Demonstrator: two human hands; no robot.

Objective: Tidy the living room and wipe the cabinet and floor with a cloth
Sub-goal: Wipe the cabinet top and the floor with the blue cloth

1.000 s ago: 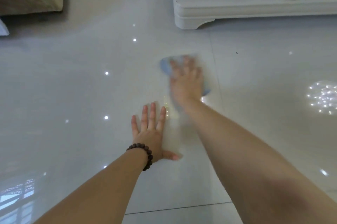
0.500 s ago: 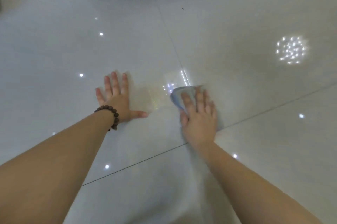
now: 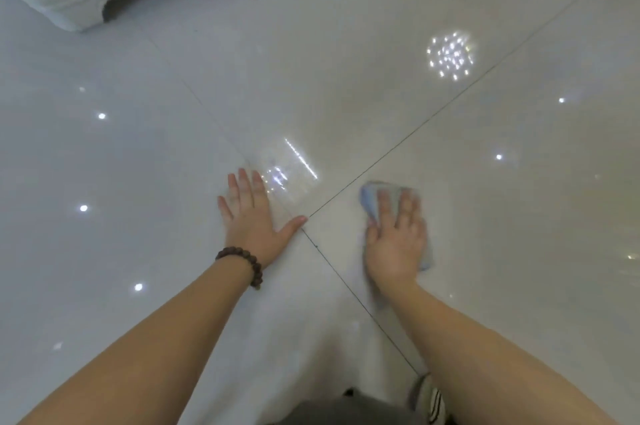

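The right hand (image 3: pixel 394 241) presses flat on the cloth (image 3: pixel 372 197), fingers spread; the left hand (image 3: pixel 254 216) braces, splayed, on the floor (image 3: pixel 346 95) beside it.

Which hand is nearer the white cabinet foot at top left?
Left. The left hand lies flat on the floor, below and right of the cabinet foot. The right hand, pressing the blue cloth, is farther right.

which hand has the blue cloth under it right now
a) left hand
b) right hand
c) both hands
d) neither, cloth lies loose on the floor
b: the right hand presses flat on the blue cloth on the tiled floor, while the left hand, the one with the bead bracelet, lies bare on the tile.
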